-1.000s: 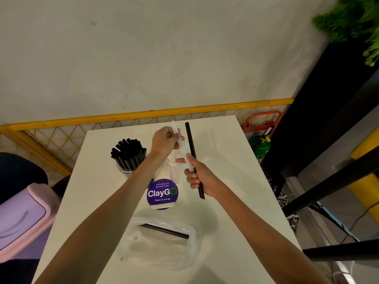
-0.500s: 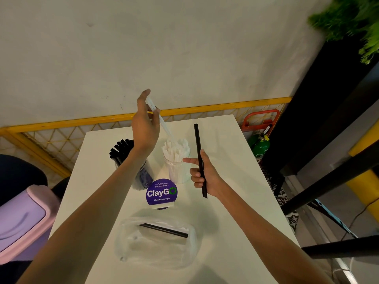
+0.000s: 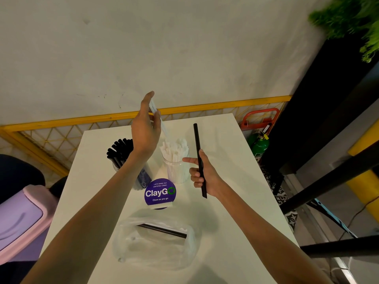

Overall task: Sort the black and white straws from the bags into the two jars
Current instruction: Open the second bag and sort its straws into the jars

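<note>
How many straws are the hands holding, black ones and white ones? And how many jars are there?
Black straws held: 1, the black straw in the right hand.
White straws held: 1, the white straw in the left hand.
Jars: 2, the black-straw jar and the white-straw jar.
Total: 4.

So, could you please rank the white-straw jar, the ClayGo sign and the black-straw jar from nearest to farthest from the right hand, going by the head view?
1. White-straw jar: just left of the right hand, nearly touching its fingers.
2. ClayGo sign: left of the hand and nearer the person.
3. Black-straw jar: farthest to the left.
</note>
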`<action>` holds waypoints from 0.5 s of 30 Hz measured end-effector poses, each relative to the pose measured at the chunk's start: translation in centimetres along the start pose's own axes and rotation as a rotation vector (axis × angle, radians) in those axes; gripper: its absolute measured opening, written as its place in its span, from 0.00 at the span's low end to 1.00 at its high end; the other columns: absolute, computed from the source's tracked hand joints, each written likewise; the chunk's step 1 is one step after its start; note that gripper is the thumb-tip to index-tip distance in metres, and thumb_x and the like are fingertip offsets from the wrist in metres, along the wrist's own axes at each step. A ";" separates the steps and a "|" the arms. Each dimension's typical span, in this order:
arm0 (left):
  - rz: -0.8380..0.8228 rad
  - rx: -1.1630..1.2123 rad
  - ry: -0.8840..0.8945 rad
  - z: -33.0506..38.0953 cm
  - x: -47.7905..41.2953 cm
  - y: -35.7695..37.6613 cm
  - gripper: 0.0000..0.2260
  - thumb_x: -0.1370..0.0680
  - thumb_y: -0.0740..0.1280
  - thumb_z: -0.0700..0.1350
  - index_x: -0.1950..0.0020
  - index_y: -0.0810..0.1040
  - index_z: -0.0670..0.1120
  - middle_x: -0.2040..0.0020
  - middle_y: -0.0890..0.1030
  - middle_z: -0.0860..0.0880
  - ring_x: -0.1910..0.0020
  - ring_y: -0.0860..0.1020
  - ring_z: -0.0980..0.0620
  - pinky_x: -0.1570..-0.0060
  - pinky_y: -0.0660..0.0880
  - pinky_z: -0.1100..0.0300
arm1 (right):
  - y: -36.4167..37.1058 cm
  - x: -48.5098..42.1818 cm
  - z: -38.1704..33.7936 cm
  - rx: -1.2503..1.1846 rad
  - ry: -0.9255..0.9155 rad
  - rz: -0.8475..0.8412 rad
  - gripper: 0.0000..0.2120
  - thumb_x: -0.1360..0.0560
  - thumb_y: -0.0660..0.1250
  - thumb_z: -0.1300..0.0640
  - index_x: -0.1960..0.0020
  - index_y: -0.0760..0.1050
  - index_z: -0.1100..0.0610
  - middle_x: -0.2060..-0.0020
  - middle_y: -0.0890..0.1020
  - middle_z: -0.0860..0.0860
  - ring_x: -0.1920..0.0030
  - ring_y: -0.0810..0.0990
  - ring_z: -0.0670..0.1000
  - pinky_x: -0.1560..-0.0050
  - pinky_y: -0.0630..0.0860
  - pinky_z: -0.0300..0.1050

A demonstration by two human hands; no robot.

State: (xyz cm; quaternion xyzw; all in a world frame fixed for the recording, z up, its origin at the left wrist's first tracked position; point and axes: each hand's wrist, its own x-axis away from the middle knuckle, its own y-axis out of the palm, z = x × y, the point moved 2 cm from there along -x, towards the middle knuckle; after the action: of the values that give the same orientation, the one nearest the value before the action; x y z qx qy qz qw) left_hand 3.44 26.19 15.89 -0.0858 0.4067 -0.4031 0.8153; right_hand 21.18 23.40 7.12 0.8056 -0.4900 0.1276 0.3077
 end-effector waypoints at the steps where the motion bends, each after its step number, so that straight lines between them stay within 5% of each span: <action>1: 0.005 0.006 -0.013 0.0 0.0 -0.1 0.20 0.20 0.61 0.42 0.28 0.63 0.45 0.59 0.76 0.48 0.64 0.76 0.51 0.66 0.70 0.77 | 0.0 0.0 0.0 0.001 -0.001 -0.001 0.26 0.20 0.45 0.39 0.43 0.74 0.54 0.81 0.65 0.46 0.83 0.60 0.42 0.81 0.60 0.33; 8: 0.000 -0.028 0.018 -0.2 0.2 -0.2 0.20 0.20 0.60 0.41 0.28 0.63 0.45 0.60 0.77 0.46 0.65 0.75 0.52 0.67 0.70 0.74 | 0.3 -0.5 0.2 -0.005 0.005 -0.009 0.26 0.20 0.46 0.38 0.45 0.75 0.54 0.81 0.65 0.47 0.82 0.60 0.42 0.81 0.59 0.33; 11: -0.038 -0.054 0.036 -0.4 0.7 0.4 0.20 0.20 0.60 0.41 0.28 0.63 0.46 0.53 0.80 0.43 0.65 0.75 0.53 0.68 0.71 0.74 | 0.4 -0.4 0.1 -0.009 0.002 -0.015 0.25 0.20 0.46 0.38 0.45 0.75 0.54 0.81 0.65 0.47 0.82 0.60 0.42 0.81 0.59 0.32; 15: -0.121 -0.099 0.070 -0.8 2.2 1.6 0.21 0.19 0.59 0.42 0.26 0.60 0.46 0.58 0.80 0.40 0.66 0.78 0.45 0.67 0.78 0.55 | 0.4 -0.3 -0.1 -0.007 -0.007 -0.020 0.25 0.20 0.46 0.39 0.44 0.74 0.55 0.81 0.66 0.47 0.83 0.61 0.43 0.81 0.61 0.32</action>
State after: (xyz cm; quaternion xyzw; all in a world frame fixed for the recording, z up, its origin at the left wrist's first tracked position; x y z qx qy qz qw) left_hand 4.58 25.80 13.27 -0.1363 0.4485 -0.4338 0.7694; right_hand 20.71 23.56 7.15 0.8098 -0.4833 0.1202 0.3101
